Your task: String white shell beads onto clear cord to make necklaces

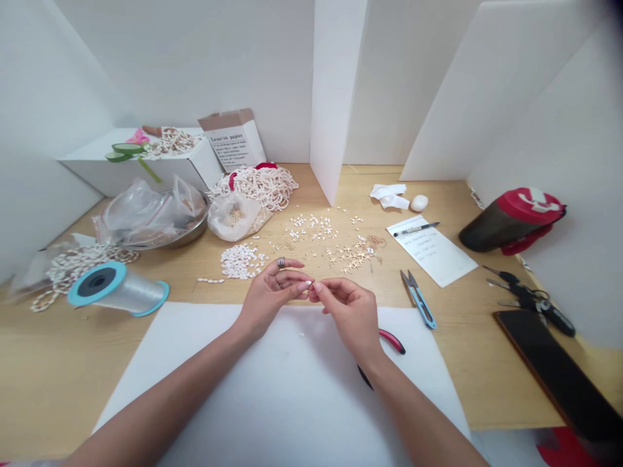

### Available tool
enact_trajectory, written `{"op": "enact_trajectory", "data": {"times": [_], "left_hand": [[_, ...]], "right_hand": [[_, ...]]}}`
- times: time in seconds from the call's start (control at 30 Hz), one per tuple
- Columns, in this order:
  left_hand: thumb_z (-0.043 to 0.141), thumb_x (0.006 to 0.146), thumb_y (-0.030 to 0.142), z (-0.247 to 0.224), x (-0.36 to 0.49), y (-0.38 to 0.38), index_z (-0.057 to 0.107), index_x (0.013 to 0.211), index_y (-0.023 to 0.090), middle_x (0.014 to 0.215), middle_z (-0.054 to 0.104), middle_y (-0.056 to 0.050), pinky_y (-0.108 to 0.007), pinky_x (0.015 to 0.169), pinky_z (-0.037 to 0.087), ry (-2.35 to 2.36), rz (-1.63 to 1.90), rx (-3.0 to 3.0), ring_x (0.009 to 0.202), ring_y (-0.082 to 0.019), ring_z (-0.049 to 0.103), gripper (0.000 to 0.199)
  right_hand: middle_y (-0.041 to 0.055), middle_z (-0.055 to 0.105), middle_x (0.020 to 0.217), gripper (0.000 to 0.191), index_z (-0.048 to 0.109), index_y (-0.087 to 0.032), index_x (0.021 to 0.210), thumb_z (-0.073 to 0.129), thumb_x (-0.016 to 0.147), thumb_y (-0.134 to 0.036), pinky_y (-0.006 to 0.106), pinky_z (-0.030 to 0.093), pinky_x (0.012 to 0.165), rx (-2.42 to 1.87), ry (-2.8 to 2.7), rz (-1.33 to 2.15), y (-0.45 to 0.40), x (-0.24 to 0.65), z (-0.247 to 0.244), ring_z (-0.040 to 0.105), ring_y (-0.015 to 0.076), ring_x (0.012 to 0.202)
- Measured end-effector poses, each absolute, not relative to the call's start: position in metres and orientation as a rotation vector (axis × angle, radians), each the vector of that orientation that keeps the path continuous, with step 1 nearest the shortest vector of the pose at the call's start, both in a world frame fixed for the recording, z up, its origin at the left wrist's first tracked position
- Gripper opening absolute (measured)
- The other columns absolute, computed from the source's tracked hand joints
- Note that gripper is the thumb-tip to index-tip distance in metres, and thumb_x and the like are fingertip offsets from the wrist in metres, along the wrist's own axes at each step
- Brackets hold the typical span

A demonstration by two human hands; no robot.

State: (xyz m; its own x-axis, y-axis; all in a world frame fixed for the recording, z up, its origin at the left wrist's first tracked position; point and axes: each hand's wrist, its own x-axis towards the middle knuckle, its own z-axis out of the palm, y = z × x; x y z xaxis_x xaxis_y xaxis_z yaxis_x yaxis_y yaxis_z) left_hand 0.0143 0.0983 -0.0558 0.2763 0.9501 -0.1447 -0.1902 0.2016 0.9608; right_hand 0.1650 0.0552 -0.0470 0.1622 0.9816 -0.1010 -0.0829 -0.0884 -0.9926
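Note:
My left hand [272, 292], with a ring on one finger, pinches a small white bead [308, 283] between thumb and finger. Its other fingers are partly extended. Beside it, almost touching, my right hand [345, 305] has its thumb and fingertips pressed together at the bead; what they grip is too small to make out. Both hands are over the far edge of a white mat [272, 389]. Just beyond them lie a pile of white beads [239, 261] and scattered starfish-shaped pieces [351, 257]. Red-handled pliers [393, 341] are partly hidden under my right forearm.
On the left are a spool of clear line [121, 292], a metal bowl [195, 232] with plastic bags and bead strands [265, 187]. To the right are blue snips [419, 301], a note sheet [435, 253], a tumbler [506, 220], keys [530, 298] and a phone [555, 370].

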Motion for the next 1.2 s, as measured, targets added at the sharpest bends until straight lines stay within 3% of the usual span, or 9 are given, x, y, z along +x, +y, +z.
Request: {"op": "enact_trajectory", "data": {"times": [0.4, 0.6, 0.73, 0.9, 1.03, 1.13, 1.2], "left_hand": [[0.075, 0.070, 0.025, -0.050, 0.016, 0.089, 0.062, 0.098, 0.019, 0.086, 0.072, -0.005, -0.026, 0.071, 0.053, 1.110, 1.104, 1.296, 0.084, -0.020, 0.068, 0.031], [0.072, 0.072, 0.018, -0.053, 0.009, 0.086, 0.070, 0.099, 0.025, 0.090, 0.074, -0.002, -0.025, 0.090, 0.045, 1.199, 1.083, 1.483, 0.093, -0.021, 0.067, 0.028], [0.073, 0.069, 0.014, -0.052, 0.004, 0.090, 0.072, 0.094, 0.026, 0.089, 0.073, -0.002, -0.025, 0.088, 0.045, 1.142, 1.020, 1.437, 0.094, -0.022, 0.066, 0.028], [0.069, 0.074, 0.018, -0.044, 0.005, 0.094, 0.070, 0.089, 0.025, 0.091, 0.069, -0.002, -0.024, 0.079, 0.047, 1.156, 1.066, 1.595, 0.082, -0.017, 0.064, 0.017], [0.065, 0.078, 0.024, -0.043, 0.005, 0.098, 0.059, 0.101, 0.023, 0.082, 0.065, -0.001, -0.024, 0.070, 0.047, 1.151, 1.069, 1.601, 0.080, -0.016, 0.064, 0.023], [0.063, 0.080, 0.025, -0.044, 0.005, 0.099, 0.053, 0.105, 0.023, 0.077, 0.064, 0.000, -0.024, 0.070, 0.046, 1.144, 1.035, 1.606, 0.081, -0.016, 0.064, 0.027], [0.062, 0.081, 0.026, -0.045, 0.006, 0.097, 0.053, 0.105, 0.023, 0.079, 0.064, 0.000, -0.024, 0.070, 0.046, 1.141, 1.017, 1.635, 0.082, -0.016, 0.064, 0.026]], "right_hand": [[0.0088, 0.074, 0.078, 0.026, 0.071, -0.016, 0.083, 0.063, 0.078, -0.040, 0.025, 0.050, 0.055, -1.266, -0.963, 1.336, 0.060, 0.168, -0.053, 0.070, 0.0211, 0.076], [0.0098, 0.074, 0.080, 0.029, 0.072, -0.015, 0.086, 0.069, 0.073, -0.041, 0.023, 0.048, 0.055, -1.246, -0.906, 1.539, 0.064, 0.171, -0.057, 0.071, 0.0213, 0.077], [0.0109, 0.074, 0.081, 0.032, 0.072, -0.015, 0.084, 0.069, 0.071, -0.043, 0.022, 0.047, 0.054, -1.267, -0.889, 1.620, 0.065, 0.173, -0.056, 0.071, 0.0215, 0.078], [0.0101, 0.074, 0.080, 0.028, 0.069, -0.015, 0.083, 0.068, 0.072, -0.041, 0.019, 0.042, 0.047, -1.267, -0.913, 1.630, 0.067, 0.174, -0.058, 0.071, 0.0216, 0.077], [0.0058, 0.072, 0.080, 0.025, 0.068, -0.018, 0.088, 0.068, 0.070, -0.035, 0.018, 0.038, 0.041, -1.302, -1.029, 1.503, 0.068, 0.175, -0.061, 0.071, 0.0208, 0.070], [0.0026, 0.070, 0.085, 0.023, 0.069, -0.022, 0.094, 0.061, 0.074, -0.031, 0.020, 0.041, 0.045, -1.336, -1.129, 1.346, 0.069, 0.176, -0.061, 0.066, 0.0151, 0.065], [0.0021, 0.069, 0.088, 0.019, 0.071, -0.022, 0.088, 0.060, 0.076, -0.031, 0.022, 0.043, 0.051, -1.353, -1.214, 1.208, 0.069, 0.176, -0.060, 0.059, 0.0118, 0.062]]}}
